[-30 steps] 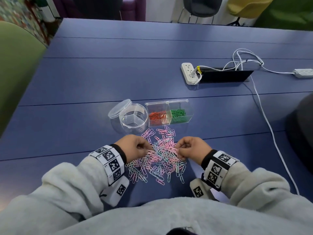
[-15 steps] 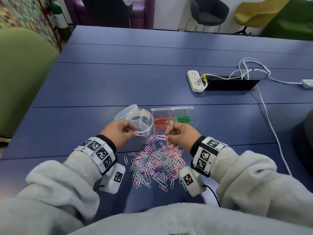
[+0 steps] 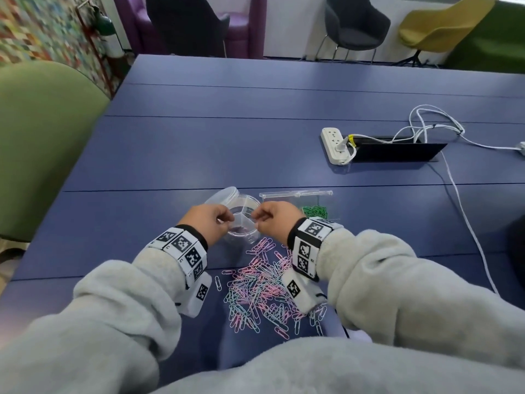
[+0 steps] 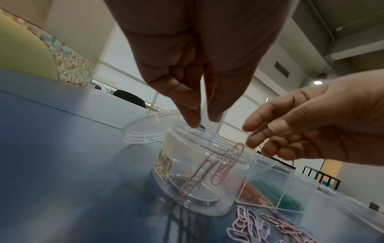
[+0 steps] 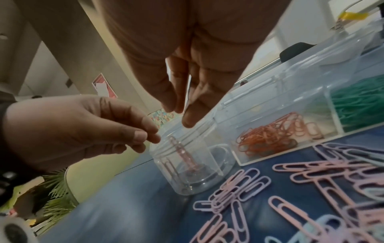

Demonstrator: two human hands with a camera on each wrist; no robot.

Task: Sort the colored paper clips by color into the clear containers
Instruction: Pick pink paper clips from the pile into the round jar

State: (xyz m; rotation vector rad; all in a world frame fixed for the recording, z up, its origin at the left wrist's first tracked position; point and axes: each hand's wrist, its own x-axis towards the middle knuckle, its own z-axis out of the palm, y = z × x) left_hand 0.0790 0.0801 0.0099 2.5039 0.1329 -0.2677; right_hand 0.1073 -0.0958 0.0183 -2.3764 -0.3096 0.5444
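A: Where're your hands?

B: Both over the round clear jar (image 3: 243, 220), mid-frame in head view. Your left hand (image 3: 208, 223) has thumb & forefinger tips slightly apart, nothing between them. Right hand (image 3: 274, 221): fingers loosely spread, also holding nothing.

A: Clips?

B: Pink clips (image 4: 218, 167) inside the jar. Orange clips (image 5: 268, 136) & green clips (image 5: 361, 105) sit in the rectangular box (image 5: 276, 105) at its right. Loose pink/blue pile (image 3: 264, 291) lower centre.
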